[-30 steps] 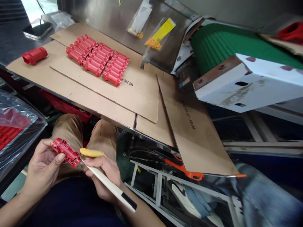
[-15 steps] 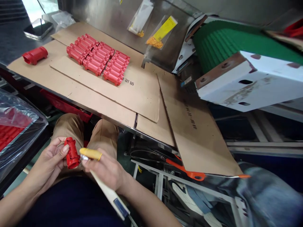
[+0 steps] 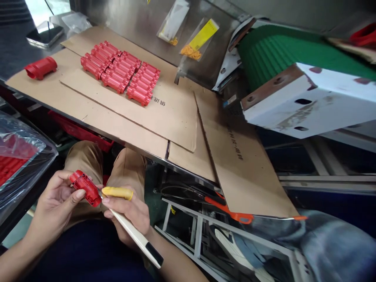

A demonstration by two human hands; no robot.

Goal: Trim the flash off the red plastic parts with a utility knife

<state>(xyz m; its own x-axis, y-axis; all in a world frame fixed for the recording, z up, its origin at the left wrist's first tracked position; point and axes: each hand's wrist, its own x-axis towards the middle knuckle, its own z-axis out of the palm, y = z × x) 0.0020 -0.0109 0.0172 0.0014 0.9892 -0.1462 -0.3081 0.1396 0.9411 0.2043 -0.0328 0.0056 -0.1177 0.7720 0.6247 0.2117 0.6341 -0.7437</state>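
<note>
– Since the earlier frame, the red part [image 3: 85,188] has swung from nearly upright to a slant, lower end toward the right hand [image 3: 129,213]. State the grip on each side.

– Left hand [image 3: 58,201]: fingers curled around the part, thumb pressed at mid-body. Right hand: fingers closed around a white-handled tool [image 3: 129,228], tip at or just beside the part's lower end; contact cannot be confirmed. One digit wears a yellow finger cot [image 3: 117,192].

– Specify handling.

– Judged by look: light, stiff moulded plastic. Smooth walls may slip or roll; thin end rims and small lugs could nick under tool pressure. Grip at mid-body, thumb opposed to fingers, and leave the working end exposed.

– Give location and appearance.

– Location: above the lap [image 3: 127,168], in front of the tabletop [image 3: 13,58]. Appearance: short red tube-like body, glossy, with collars near the ends and fine dark openings along the upper face. Similar red pieces [image 3: 121,69] lie in close rows on cardboard [image 3: 152,129]; a separate red tube [image 3: 41,67] lies apart, at the left
</note>
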